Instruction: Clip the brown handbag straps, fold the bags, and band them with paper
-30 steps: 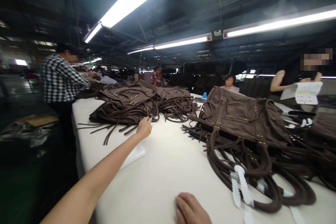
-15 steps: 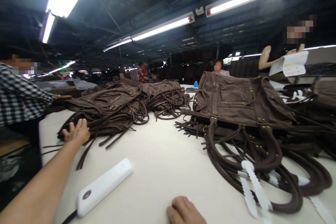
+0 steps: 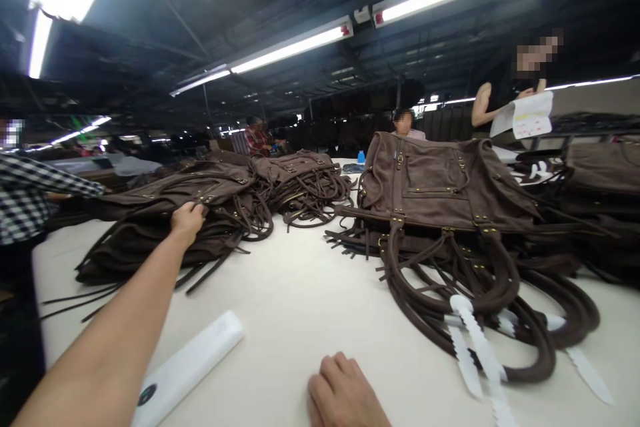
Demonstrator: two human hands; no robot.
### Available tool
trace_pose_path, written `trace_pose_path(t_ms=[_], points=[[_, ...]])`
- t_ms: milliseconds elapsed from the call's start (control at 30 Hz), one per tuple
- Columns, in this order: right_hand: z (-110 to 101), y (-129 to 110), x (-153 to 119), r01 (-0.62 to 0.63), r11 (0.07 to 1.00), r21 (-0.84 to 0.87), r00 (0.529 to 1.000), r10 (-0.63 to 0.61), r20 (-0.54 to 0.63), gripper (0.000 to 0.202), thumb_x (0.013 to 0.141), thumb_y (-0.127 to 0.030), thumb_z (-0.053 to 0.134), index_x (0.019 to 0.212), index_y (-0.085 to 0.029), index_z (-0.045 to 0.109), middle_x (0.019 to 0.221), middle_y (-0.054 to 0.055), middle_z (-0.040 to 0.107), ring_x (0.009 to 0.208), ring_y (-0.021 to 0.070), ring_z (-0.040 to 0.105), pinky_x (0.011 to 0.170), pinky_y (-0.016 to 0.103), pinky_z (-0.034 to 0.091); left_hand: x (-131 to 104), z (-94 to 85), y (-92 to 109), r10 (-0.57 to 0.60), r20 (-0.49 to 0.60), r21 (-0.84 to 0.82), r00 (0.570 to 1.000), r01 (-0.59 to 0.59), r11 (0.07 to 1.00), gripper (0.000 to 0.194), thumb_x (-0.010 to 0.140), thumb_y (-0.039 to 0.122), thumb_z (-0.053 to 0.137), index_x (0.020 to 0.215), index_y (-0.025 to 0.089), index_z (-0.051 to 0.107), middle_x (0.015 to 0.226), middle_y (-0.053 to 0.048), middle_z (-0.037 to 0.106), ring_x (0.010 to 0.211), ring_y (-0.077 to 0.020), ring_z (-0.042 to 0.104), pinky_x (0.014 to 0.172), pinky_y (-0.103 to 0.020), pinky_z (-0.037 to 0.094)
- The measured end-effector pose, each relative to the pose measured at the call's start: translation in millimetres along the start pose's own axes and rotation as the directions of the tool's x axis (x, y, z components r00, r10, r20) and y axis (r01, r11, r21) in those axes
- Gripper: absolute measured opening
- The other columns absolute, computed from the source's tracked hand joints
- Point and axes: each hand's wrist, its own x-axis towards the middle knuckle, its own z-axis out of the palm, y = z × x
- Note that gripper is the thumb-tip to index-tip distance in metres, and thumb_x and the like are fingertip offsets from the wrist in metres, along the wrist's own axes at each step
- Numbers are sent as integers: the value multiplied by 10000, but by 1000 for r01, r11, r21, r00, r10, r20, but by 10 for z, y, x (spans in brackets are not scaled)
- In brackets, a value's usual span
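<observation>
White, smooth worktop (image 3: 280,293); left hand (image 3: 188,221) pinches dark-brown leather-look bag (image 3: 175,193) spreading beyond it; right hand (image 3: 345,390) curled, grasp unclear. Firm edge grip, clear of thin dark straps (image 3: 213,267), seems best.

Left hand (image 3: 188,221) on brown bag (image 3: 173,192)

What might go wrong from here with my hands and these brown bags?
Loose straps hang from the pile of bags on the left, so they might snag if your left hand, which is on that pile, pulls. The white device on the table, near your left forearm, could get knocked.
</observation>
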Motion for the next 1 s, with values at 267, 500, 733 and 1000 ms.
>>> trace_pose_path(t_ms=[267,500,733,1000], points=[[-9,4,77,-23,999,-44,998,25,61,237,632,-65,586,745,-222,449,744,7,539,679,204,485,591,333,365,-322,508,1755,300,189,-632,935,-118,766,235,925,358,564,922,125,597,834,-12,603,692,-118,582,636,-276,516],[-205,-25,194,-223,970,99,961,201,192,193,747,-54,514,858,-212,529,861,53,610,783,237,573,715,369,497,-1487,964,2808,614,259,-888,745,-65,454,423,820,567,576,711,180,441,661,49,438,601,-84,440,598,-209,434],[-464,125,488,-692,383,612,675,643,361,241,801,-164,530,1040,-169,561,869,54,695,764,225,663,695,324,536,-2403,1193,3178,749,327,-878,576,-107,466,369,862,459,506,644,199,361,621,52,363,601,-101,393,570,-215,378],[-576,435,589,-562,-249,789,593,544,594,389,666,-283,729,1018,-145,638,957,63,725,920,247,666,810,357,543,-2913,1021,2977,693,482,-641,536,-324,696,253,834,208,531,586,197,483,581,3,509,626,-160,503,661,-281,402]])
